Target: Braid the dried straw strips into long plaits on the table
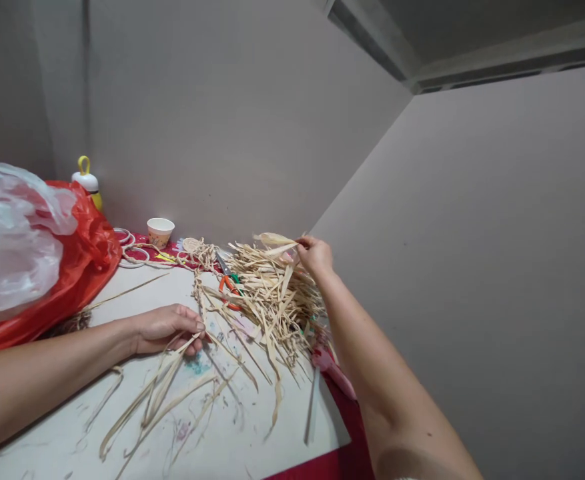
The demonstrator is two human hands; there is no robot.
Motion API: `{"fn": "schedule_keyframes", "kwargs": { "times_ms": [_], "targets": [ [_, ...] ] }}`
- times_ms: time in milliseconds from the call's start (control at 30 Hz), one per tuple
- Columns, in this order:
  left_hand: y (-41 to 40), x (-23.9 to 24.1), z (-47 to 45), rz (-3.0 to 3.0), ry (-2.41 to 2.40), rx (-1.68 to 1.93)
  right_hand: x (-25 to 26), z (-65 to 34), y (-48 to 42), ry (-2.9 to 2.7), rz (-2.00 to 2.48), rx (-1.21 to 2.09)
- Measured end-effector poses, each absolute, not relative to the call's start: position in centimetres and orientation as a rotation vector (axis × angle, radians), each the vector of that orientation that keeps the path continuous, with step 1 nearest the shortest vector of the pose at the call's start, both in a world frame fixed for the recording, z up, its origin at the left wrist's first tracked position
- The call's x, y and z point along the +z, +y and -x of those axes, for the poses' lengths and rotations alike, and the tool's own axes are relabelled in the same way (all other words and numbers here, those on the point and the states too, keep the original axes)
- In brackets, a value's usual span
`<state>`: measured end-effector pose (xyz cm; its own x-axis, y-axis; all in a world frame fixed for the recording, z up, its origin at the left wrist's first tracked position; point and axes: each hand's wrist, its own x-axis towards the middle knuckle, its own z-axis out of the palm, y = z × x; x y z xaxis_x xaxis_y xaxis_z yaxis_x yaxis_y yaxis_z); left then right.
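My left hand [175, 329] pinches the end of a braid [201, 300] of dried corn husk, low over the white board [252, 443]. Loose husk strips [159, 393] fan out from its fingers toward the front. Farther back and to the right, my right hand [317, 257] is closed on the narrow end of a broad pale corn husk [275, 240]. That husk is held just above a heaped pile of dry husk strips [282, 300]. Scissors with orange handles [229, 291] lie against the pile's left side.
A red plastic bag [99, 243] and a clear plastic bag [12, 247] bulge at the left. Behind stand a paper cup [161, 235] and a yellow-and-white bottle [86, 181]. White rings [135, 257] lie near the cup. Grey walls [252, 120] close off the back and right.
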<state>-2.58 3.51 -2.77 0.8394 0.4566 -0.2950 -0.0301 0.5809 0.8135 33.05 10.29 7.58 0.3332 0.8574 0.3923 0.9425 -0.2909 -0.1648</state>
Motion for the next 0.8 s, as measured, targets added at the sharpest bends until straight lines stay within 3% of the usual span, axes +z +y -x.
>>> {"fn": "schedule_keyframes", "kwargs": {
  "times_ms": [200, 800],
  "targets": [
    [3.4, -2.4, 2.5, -0.939, 0.508, 0.303, 8.0, -35.6, 7.1, -1.677, 2.136, -0.232],
    [3.7, -2.8, 2.4, -0.944, 0.532, 0.277, 7.6, -37.6, 4.3, -1.177, 1.855, -0.486]
  ]
}}
